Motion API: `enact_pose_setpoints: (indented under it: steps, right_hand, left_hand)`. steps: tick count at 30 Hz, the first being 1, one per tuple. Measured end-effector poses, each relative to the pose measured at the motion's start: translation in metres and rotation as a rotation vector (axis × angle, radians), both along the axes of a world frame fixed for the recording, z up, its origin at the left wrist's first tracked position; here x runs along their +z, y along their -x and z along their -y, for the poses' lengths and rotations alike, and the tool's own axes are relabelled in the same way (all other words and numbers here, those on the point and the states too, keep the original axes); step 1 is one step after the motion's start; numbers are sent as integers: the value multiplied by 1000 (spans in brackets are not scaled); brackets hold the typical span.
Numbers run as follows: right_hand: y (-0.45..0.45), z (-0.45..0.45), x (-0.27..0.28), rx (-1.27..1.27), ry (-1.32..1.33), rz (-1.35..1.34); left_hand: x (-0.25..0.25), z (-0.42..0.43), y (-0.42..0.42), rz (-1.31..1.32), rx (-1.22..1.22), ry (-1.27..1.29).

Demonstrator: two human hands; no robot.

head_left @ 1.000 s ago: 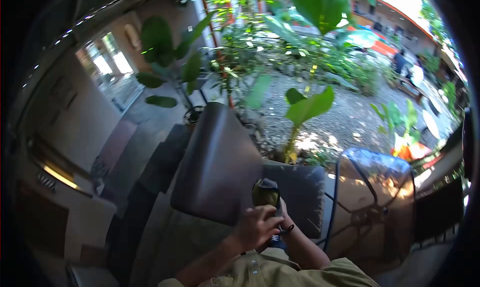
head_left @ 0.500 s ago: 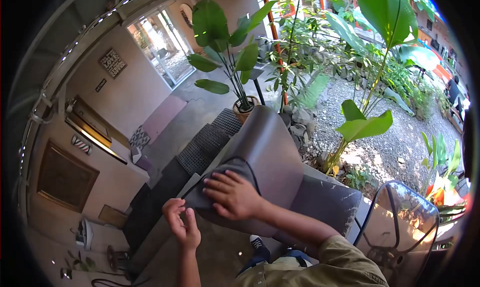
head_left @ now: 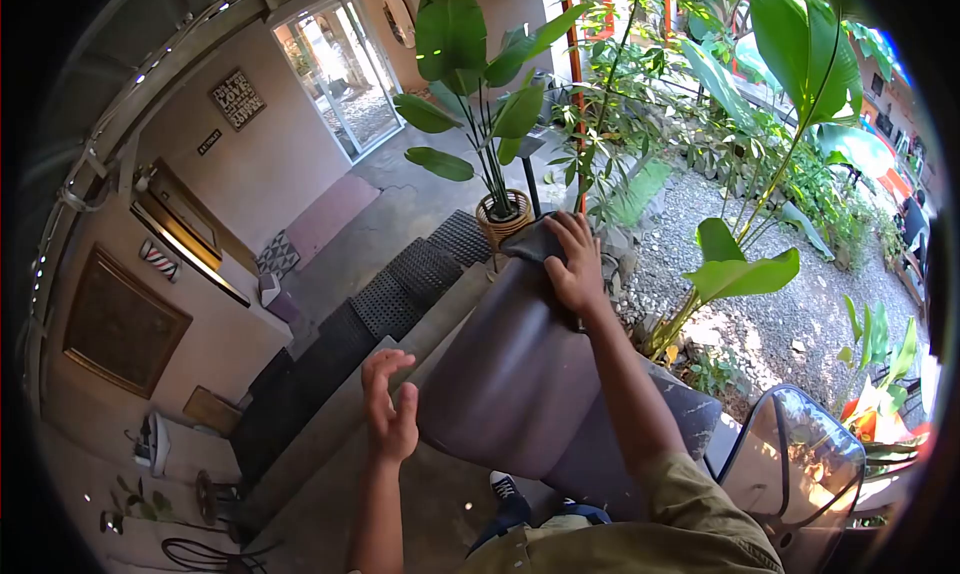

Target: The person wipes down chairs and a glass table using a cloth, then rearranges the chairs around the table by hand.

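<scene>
My right hand (head_left: 577,269) presses a dark cloth (head_left: 532,242) against the far top end of the brown padded backrest (head_left: 500,364). Its fingers are spread over the cloth and the backrest's edge. My left hand (head_left: 391,409) is raised just left of the backrest's near end, fingers apart, touching nothing. The dark seat cushion (head_left: 640,424), with worn edges, lies to the right of the backrest, partly behind my right forearm.
A potted plant (head_left: 503,214) stands just beyond the backrest. Dark textured steps (head_left: 400,289) run along the left. At the right are a glass-topped table (head_left: 800,454) and a gravel bed (head_left: 690,254). A framed board (head_left: 127,319) hangs at the left.
My right hand has slid the cloth from the backrest's near end to its far end. The left hand stays raised, slightly further right. The bottle-like object held earliest is out of sight.
</scene>
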State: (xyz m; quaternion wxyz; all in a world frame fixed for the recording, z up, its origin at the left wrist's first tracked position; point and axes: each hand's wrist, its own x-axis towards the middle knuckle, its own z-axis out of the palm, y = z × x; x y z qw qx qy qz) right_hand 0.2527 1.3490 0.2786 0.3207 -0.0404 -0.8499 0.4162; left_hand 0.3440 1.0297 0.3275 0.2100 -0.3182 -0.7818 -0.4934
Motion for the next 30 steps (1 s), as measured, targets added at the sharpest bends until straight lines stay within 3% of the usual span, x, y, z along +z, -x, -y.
enact_pose_setpoints:
  steps: [5, 12, 20, 27, 30]
  right_hand:
    - [-49, 56, 0, 179, -97, -81]
    - [-154, 186, 17, 587, -259, -110]
    - [-135, 160, 3, 681, -337, -303]
    - [-60, 58, 25, 482, -349, -246]
    - [-18, 7, 23, 245, -365, -196]
  left_hand:
    - [-19, 3, 5, 294, -15, -297]
    - [-12, 9, 8, 416, -145, -535]
    - [20, 5, 7, 488, -152, -1096]
    - [21, -18, -5, 403, -123, -698]
    - [20, -17, -11, 338, -70, -453]
